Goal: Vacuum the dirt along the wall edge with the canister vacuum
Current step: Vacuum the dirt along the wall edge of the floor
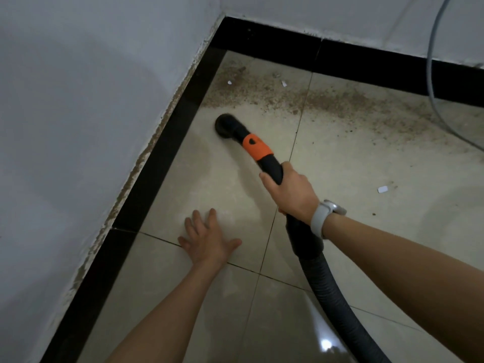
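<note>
Two hands share the work down by the corner. The right hand point(290, 192) has its fingers curled tight round the black handle of the vacuum wand point(258, 149), just behind its orange collar, which lets the wrist steer the round nozzle point(226, 125) flat against the tile. The left hand point(208, 238) lies palm-down on the floor point(353, 163) with fingers spread, apparently propping the person's weight while they lean low. The nozzle sits near the black skirting point(167, 142) of the left wall, just short of the brown dirt point(262, 90) that runs along the far wall's edge from the corner outward. The grey ribbed hose point(337, 297) trails back past the right forearm; the canister itself is out of sight. Most of the dirt looks untouched, so I'd judge the job barely begun.
</note>
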A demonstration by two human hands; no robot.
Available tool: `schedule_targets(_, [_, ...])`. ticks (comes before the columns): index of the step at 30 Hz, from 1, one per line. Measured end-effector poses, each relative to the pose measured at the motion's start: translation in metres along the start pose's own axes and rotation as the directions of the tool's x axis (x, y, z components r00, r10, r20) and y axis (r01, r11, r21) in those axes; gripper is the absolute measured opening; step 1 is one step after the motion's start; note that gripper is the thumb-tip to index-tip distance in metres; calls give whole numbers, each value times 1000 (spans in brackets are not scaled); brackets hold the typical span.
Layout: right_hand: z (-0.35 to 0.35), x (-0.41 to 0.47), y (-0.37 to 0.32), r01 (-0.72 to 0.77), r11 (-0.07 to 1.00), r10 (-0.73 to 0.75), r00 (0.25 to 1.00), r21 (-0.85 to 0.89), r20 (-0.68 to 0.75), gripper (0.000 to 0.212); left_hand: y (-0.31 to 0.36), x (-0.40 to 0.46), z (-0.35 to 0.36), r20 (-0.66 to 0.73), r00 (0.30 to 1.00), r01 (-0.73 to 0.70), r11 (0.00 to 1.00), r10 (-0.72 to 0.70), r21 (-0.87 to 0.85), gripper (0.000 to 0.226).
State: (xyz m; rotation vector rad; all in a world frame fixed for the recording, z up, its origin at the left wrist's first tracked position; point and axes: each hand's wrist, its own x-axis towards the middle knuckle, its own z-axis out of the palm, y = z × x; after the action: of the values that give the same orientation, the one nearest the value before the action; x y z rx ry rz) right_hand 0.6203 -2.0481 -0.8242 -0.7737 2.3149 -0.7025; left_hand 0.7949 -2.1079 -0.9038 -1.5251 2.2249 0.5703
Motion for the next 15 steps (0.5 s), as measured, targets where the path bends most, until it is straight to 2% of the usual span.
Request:
schedule_targets(5, [0,-47,31,64,989,-50,993,-131,106,33,-9,-4,-3,-44,999,-19,999,17,-44,93])
schedule_targets(8, [-18,-58,49,-15,991,20,999,-134,41,32,-15,-5,-5,-54,998,-43,996,39,-80,84])
schedule_targets(11, [-38,-59,60,-117,992,114,990,-36,-78,35,-14,-8,-8,-14,998,-66,996,65,-61,82])
schedule_targets(15, [-44,-69,67,-141,990,142,988,17,-54,31,5,-13,-9,-16,992,-124,991,123,-41,82])
